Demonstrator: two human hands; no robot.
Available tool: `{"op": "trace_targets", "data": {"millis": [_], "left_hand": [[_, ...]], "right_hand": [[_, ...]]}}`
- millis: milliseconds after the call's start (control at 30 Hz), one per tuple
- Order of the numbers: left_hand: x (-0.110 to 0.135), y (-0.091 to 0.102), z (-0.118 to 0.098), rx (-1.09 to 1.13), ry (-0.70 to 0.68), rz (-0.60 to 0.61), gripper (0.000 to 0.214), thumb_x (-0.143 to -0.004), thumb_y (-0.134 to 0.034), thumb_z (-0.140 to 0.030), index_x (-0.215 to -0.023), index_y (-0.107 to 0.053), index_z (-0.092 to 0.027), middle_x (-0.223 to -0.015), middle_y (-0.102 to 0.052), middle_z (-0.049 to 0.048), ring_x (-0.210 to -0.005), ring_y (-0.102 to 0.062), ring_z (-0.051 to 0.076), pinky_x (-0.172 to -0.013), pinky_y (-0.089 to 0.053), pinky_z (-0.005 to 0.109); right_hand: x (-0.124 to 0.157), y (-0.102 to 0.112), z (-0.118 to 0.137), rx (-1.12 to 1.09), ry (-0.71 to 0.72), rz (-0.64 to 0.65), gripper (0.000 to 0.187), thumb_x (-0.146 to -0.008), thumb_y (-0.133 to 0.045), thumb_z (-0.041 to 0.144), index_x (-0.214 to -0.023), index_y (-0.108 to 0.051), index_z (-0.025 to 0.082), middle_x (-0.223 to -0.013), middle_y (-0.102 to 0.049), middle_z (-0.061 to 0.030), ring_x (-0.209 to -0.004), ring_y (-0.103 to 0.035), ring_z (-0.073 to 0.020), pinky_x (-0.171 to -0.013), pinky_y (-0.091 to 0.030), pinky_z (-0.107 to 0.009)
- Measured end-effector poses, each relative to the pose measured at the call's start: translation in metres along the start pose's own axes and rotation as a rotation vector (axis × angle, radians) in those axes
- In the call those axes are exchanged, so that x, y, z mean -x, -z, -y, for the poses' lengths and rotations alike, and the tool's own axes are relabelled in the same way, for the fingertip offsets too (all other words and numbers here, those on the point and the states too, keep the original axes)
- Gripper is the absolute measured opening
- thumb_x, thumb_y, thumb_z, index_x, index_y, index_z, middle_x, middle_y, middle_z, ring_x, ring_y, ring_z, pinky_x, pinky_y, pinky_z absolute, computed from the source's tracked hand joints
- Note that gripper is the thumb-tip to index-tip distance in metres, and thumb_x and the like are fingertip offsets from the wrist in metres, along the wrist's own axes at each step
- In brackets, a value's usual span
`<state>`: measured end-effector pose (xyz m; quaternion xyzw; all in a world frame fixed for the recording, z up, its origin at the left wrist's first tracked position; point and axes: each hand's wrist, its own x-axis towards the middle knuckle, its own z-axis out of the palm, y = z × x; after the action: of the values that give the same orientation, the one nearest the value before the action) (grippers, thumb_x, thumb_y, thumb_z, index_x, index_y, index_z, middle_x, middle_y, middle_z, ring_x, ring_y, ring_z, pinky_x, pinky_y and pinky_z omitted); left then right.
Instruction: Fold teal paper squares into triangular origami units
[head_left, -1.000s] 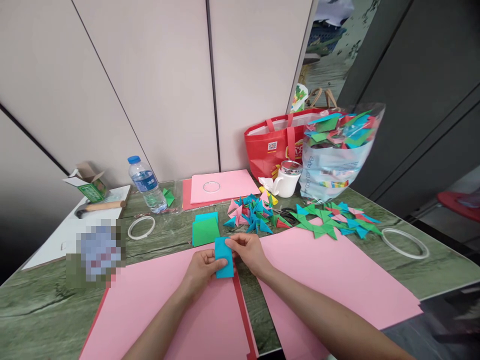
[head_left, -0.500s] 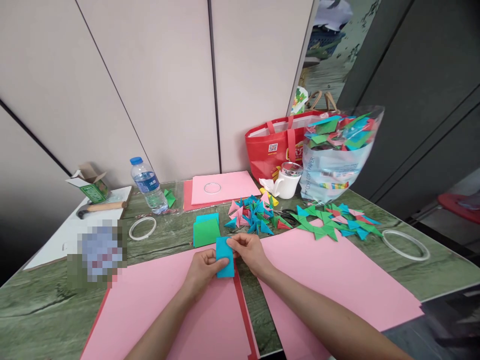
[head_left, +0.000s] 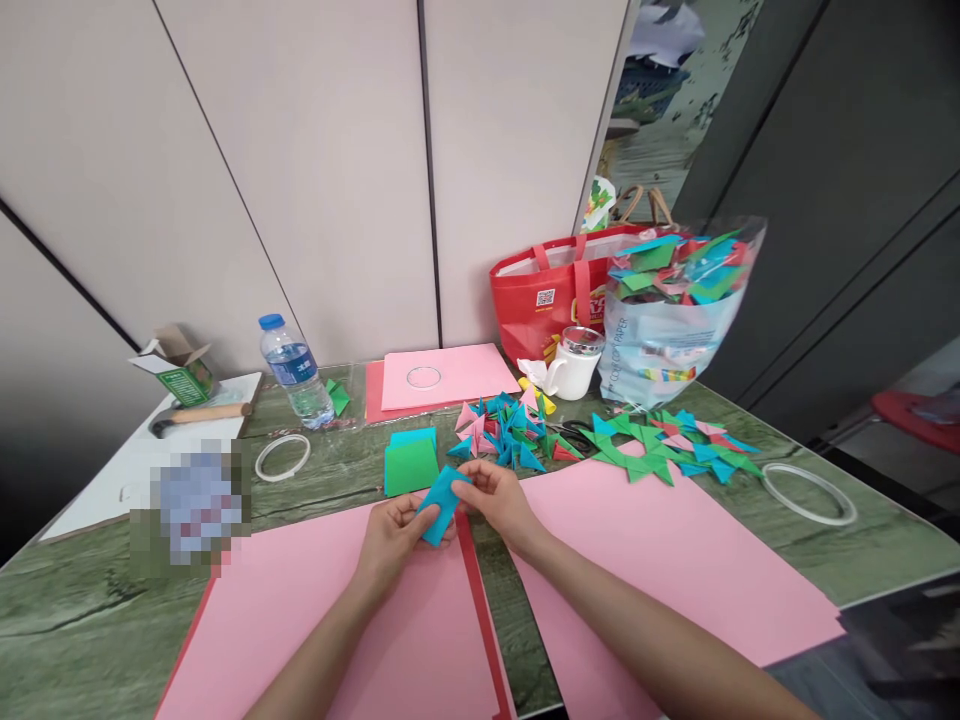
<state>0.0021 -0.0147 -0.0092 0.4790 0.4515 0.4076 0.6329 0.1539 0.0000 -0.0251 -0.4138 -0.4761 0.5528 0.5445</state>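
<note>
A folded blue paper rectangle [head_left: 442, 503] is held tilted between both hands, above the edge of a pink sheet stack [head_left: 330, 600]. My left hand [head_left: 391, 540] pinches its lower left part, thumb on top. My right hand [head_left: 495, 497] grips its upper right corner between thumb and fingers. Just behind the hands lies a pile of green and blue paper squares [head_left: 411, 468]. To its right sits a heap of folded paper pieces [head_left: 510, 430] in blue, pink, green and red.
Star-shaped paper rings [head_left: 634, 455] lie right of the heap, near a white tape roll [head_left: 810, 494]. A white mug [head_left: 576, 365], red bag [head_left: 525, 290] and plastic bag of folded paper [head_left: 667, 330] stand behind. On the left are a water bottle [head_left: 294, 370] and a hammer [head_left: 202, 415].
The blue paper has turned from upright to slanting, its top leaning right. My left hand has shifted slightly left, and the right hand remains at the paper's upper end.
</note>
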Motion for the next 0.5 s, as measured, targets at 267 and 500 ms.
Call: {"op": "trace_targets", "data": {"millis": [267, 500], "left_hand": [[0.0057, -0.0053, 0.0003, -0.213, 0.064, 0.154, 0.027, -0.068, -0.060, -0.039, -0.062, -0.053, -0.014, -0.050, -0.067, 0.0054, -0.045, -0.062, 0.019, -0.046, -0.047, 0.026], [0.0052, -0.0033, -0.0041, -0.230, 0.093, 0.211, 0.026, -0.067, -0.061, -0.039, -0.064, -0.055, -0.014, -0.052, -0.068, 0.0062, -0.048, -0.064, 0.021, -0.048, -0.048, 0.028]], "right_hand": [[0.0057, 0.0004, 0.0084, 0.293, 0.068, 0.227, 0.021, -0.057, -0.066, 0.017, -0.078, -0.062, 0.015, -0.071, -0.066, -0.0018, -0.065, -0.061, -0.0150, -0.059, -0.047, -0.024], [-0.0003, 0.0064, 0.0071, 0.346, 0.099, 0.250, 0.022, -0.059, -0.061, 0.015, -0.080, -0.064, 0.013, -0.067, -0.067, -0.0034, -0.063, -0.062, -0.0156, -0.055, -0.048, -0.023]]}}
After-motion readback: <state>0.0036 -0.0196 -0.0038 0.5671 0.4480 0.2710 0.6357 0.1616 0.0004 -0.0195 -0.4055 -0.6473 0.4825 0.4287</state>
